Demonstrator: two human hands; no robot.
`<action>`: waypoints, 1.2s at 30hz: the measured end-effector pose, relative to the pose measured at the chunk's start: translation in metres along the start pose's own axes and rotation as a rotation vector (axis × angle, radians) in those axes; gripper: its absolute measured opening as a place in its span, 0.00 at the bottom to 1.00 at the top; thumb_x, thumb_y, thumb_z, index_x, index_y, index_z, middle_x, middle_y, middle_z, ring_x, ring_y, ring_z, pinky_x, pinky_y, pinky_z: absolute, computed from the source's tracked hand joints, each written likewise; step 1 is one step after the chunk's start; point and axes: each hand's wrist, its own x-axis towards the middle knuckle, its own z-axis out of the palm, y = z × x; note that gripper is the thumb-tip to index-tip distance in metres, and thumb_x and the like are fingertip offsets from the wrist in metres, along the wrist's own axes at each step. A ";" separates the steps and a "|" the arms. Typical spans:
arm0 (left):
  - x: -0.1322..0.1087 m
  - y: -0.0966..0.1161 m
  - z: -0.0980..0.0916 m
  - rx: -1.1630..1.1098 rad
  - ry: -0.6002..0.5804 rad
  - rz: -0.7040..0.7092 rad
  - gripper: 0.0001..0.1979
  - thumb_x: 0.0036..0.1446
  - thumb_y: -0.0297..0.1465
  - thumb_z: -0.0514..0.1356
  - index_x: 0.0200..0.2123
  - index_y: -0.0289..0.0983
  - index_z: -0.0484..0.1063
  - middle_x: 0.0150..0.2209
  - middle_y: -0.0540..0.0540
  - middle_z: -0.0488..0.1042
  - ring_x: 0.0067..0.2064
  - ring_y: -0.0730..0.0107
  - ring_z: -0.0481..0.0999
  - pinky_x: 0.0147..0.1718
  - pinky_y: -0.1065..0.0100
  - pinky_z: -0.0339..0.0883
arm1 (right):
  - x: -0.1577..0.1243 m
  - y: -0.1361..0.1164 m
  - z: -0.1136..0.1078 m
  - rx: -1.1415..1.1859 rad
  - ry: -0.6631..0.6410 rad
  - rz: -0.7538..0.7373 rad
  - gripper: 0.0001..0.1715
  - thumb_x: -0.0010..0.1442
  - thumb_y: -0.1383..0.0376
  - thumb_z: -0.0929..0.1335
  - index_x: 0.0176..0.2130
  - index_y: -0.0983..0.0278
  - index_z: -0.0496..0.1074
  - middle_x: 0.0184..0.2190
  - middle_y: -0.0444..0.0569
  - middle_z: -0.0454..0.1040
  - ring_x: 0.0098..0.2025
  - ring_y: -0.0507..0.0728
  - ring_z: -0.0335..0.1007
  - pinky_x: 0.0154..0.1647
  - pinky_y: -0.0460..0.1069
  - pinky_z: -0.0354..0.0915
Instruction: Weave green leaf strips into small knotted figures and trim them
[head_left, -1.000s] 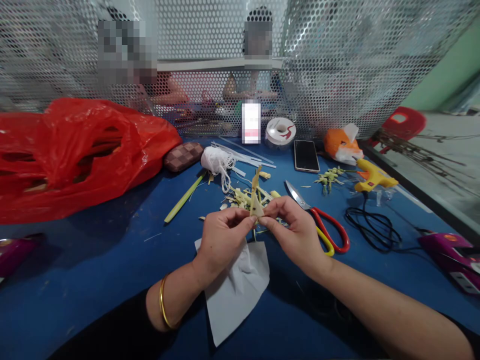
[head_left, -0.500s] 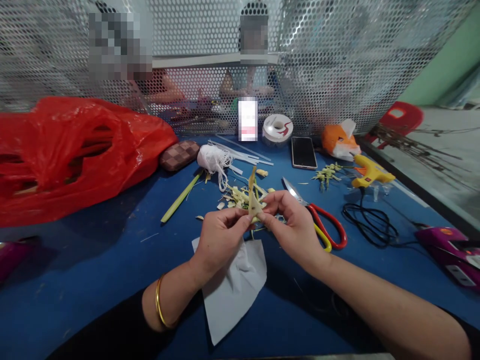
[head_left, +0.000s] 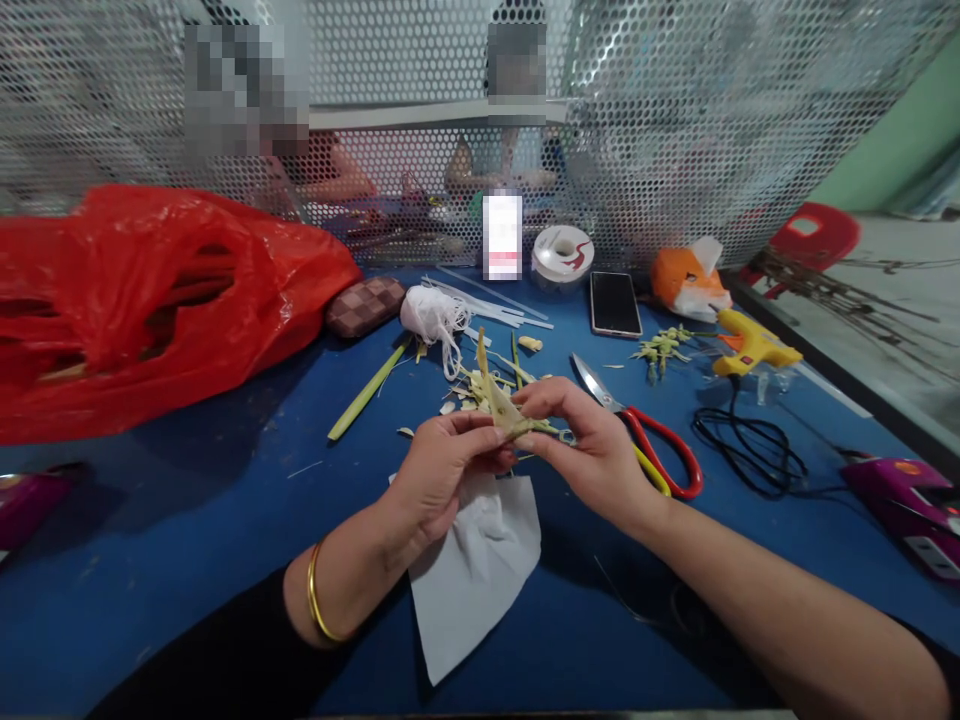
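Note:
A small folded piece of pale green leaf strip (head_left: 501,404) sits between both hands above the blue table (head_left: 187,500). My left hand (head_left: 444,472) pinches its lower left part with fingers closed. My right hand (head_left: 586,446) grips its right side, fingers curled round it. One strip end sticks up and to the left. A white paper sheet (head_left: 474,566) lies on the table under my hands. Loose leaf scraps (head_left: 480,385) are scattered just beyond them.
Red and yellow scissors (head_left: 645,440) lie right of my hands, then a yellow glue gun (head_left: 750,348) with black cord (head_left: 750,450). A big red plastic bag (head_left: 150,300) fills the left. A white thread bundle (head_left: 429,315), phone (head_left: 615,303), tape roll (head_left: 562,255) and perforated metal screen (head_left: 675,120) stand behind.
The leaf piece has tilted from upright to leaning left and lies flatter. My right hand's fingers have shifted over it. Both hands stay in the same spot.

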 end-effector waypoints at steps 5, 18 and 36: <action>0.000 -0.001 -0.002 -0.021 0.005 -0.028 0.07 0.41 0.28 0.69 0.27 0.31 0.79 0.24 0.46 0.77 0.23 0.77 0.72 0.28 0.73 0.67 | 0.000 0.000 0.000 -0.068 -0.037 -0.067 0.05 0.60 0.69 0.70 0.35 0.58 0.74 0.38 0.48 0.74 0.44 0.58 0.71 0.49 0.56 0.66; -0.003 -0.004 0.003 -0.007 0.020 0.091 0.05 0.40 0.26 0.70 0.25 0.34 0.80 0.26 0.47 0.80 0.29 0.73 0.77 0.34 0.72 0.72 | -0.005 0.003 0.003 -0.088 0.059 -0.037 0.05 0.60 0.69 0.69 0.33 0.60 0.75 0.33 0.47 0.75 0.38 0.57 0.72 0.43 0.53 0.68; -0.004 -0.009 0.000 0.412 -0.009 0.465 0.03 0.47 0.30 0.67 0.29 0.38 0.80 0.29 0.47 0.81 0.31 0.66 0.79 0.35 0.66 0.74 | -0.006 -0.007 0.005 -0.091 0.179 0.095 0.05 0.56 0.69 0.70 0.28 0.61 0.73 0.28 0.45 0.76 0.32 0.54 0.72 0.36 0.50 0.69</action>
